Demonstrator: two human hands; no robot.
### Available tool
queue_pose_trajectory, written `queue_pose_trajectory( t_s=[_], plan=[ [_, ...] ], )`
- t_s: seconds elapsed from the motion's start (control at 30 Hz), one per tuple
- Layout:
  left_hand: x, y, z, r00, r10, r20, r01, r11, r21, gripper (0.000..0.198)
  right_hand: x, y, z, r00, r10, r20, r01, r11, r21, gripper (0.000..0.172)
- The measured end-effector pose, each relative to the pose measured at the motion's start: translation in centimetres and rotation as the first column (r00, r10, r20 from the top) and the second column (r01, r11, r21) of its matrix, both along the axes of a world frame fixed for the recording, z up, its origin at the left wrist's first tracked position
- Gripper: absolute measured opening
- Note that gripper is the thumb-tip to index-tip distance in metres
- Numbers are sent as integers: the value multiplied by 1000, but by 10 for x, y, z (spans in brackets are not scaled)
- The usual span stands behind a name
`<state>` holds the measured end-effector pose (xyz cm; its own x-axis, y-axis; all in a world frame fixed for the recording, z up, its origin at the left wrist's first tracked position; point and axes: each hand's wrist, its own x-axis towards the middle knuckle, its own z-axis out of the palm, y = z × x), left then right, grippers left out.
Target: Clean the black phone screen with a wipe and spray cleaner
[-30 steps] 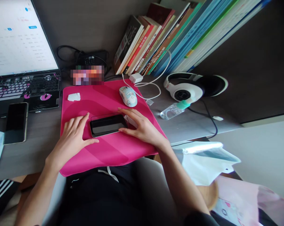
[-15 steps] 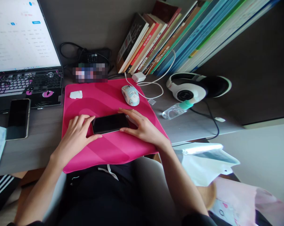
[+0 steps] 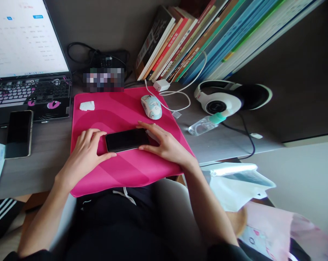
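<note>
A black smartphone [image 3: 127, 140] lies flat and crosswise on the pink desk mat [image 3: 120, 168], its screen dark. My right hand [image 3: 165, 145] is around its right end, index finger at the far edge and thumb at the near edge. At the left end, my left hand [image 3: 86, 150] rests on the mat with fingers and thumb apart. Its index fingertip is by the phone's upper left corner, and the thumb lies just below the near edge. A patterned mouse [image 3: 151, 107] sits beyond the right hand, and a crumpled white tissue [image 3: 87, 106] lies at the mat's far left.
To the left are a laptop [image 3: 30, 96] and a second phone [image 3: 19, 134]. Books [image 3: 166, 47] lean at the back. A white charger with cable [image 3: 161, 85], headphones [image 3: 225, 99] and a clear spray bottle [image 3: 204, 125] occupy the right. A white bag [image 3: 234, 185] hangs below the desk edge.
The view has shifted slightly. Both hands keep nearly the same places at the two ends of the smartphone, which still lies on the mat.
</note>
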<state>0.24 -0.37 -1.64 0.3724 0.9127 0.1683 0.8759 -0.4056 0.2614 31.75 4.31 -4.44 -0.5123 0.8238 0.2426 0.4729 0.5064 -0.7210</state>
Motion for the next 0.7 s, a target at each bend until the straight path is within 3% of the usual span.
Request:
queue_pose_trajectory(
  t_s=[0.7],
  plan=[
    [-1,2,-2,1000,-7,13,7,1000,-9,64,-1,0,1,1000,19,13,-19,1000,24,73]
  ],
)
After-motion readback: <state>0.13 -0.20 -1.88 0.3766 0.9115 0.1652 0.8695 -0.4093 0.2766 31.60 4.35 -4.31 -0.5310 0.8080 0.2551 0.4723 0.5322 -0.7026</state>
